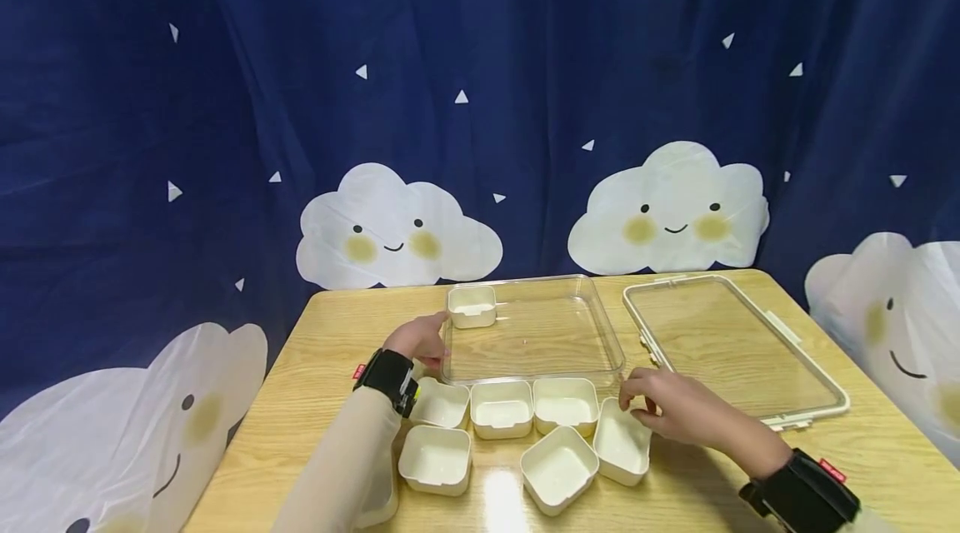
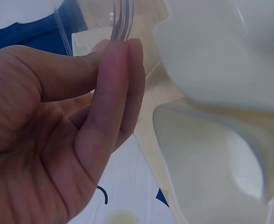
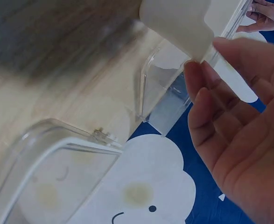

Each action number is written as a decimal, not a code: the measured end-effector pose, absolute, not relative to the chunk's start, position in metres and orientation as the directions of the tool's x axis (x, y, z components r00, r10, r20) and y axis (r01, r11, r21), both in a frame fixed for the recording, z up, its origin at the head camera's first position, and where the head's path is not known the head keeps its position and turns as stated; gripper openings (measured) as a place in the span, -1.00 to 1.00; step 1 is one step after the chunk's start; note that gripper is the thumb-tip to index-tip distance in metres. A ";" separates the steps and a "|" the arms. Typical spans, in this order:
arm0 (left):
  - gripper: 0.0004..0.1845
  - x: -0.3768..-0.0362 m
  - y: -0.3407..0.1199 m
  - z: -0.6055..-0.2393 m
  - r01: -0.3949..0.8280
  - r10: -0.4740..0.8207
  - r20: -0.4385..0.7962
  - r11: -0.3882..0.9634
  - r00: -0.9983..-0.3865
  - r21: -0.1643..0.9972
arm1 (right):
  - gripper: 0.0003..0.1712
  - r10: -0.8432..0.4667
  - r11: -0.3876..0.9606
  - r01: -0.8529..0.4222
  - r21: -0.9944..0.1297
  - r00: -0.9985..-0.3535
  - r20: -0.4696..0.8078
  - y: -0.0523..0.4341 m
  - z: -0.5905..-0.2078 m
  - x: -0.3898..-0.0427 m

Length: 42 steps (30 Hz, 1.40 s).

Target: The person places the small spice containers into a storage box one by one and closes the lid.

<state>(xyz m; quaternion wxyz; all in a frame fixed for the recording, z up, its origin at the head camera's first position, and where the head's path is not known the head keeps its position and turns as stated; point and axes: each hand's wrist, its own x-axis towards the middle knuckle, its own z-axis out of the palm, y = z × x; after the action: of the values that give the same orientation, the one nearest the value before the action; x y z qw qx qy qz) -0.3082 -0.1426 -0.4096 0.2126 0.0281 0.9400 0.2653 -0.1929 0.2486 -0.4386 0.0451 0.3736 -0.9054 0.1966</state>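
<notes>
Small square cream-white plastic cups [image 1: 501, 408] sit on the light wooden table [image 1: 315, 400] with visible grain. The clear plastic tray [image 1: 609, 333] and the clear lid with a cream rim [image 1: 813, 412] are see-through. The dark blue curtain [image 1: 150, 100] bears tiny white triangles and white smiling clouds with yellow cheeks. Both wrists carry black bands [image 1: 390, 379] with red tags; the sleeves [image 1: 337, 466] are beige.
</notes>
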 end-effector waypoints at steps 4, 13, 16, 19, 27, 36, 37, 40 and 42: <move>-0.17 -0.310 -0.142 -0.409 -0.064 0.158 -0.389 0.864 -0.908 0.500 | -0.63 -0.678 0.597 -0.723 -0.348 -0.686 0.263 0.254 -0.446 -0.194; -0.16 -0.307 -0.141 -0.407 -0.074 0.142 -0.392 0.871 -0.909 0.486 | -0.76 -0.591 0.621 -0.658 -0.426 -0.750 0.298 0.283 -0.455 -0.183; -0.16 -0.305 -0.144 -0.406 -0.077 0.130 -0.388 0.876 -0.913 0.476 | -0.83 -0.525 0.672 -0.587 -0.452 -0.807 0.269 0.288 -0.457 -0.179; -0.17 -0.304 -0.146 -0.406 -0.066 0.135 -0.377 0.878 -0.916 0.475 | -0.84 -0.456 0.711 -0.534 -0.457 -0.845 0.279 0.289 -0.459 -0.177; -0.18 -0.304 -0.139 -0.409 -0.040 0.156 -0.348 0.867 -0.924 0.496 | -0.79 -0.324 0.764 -0.473 -0.439 -0.869 0.373 0.292 -0.468 -0.173; -0.15 -0.304 -0.138 -0.412 -0.068 0.139 -0.357 0.858 -0.924 0.510 | -0.70 -0.269 0.726 -0.536 -0.430 -0.797 0.540 0.290 -0.471 -0.174; -0.15 -0.304 -0.139 -0.412 -0.069 0.141 -0.358 0.855 -0.923 0.514 | -0.70 -0.259 0.717 -0.540 -0.440 -0.793 0.551 0.290 -0.470 -0.174; -0.15 -0.305 -0.140 -0.412 -0.064 0.145 -0.358 0.856 -0.923 0.514 | -0.68 -0.231 0.701 -0.533 -0.474 -0.799 0.556 0.289 -0.463 -0.174; -0.16 -0.305 -0.140 -0.410 -0.062 0.145 -0.357 0.859 -0.923 0.509 | -0.68 -0.215 0.705 -0.511 -0.491 -0.815 0.538 0.287 -0.456 -0.176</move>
<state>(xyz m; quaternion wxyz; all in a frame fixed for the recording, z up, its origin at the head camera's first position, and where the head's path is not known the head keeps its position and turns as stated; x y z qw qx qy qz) -0.3053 -0.1396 -0.4105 0.1951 0.0218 0.9441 0.2649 -0.1755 0.2871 -0.4564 0.2266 0.2028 -0.8952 0.3259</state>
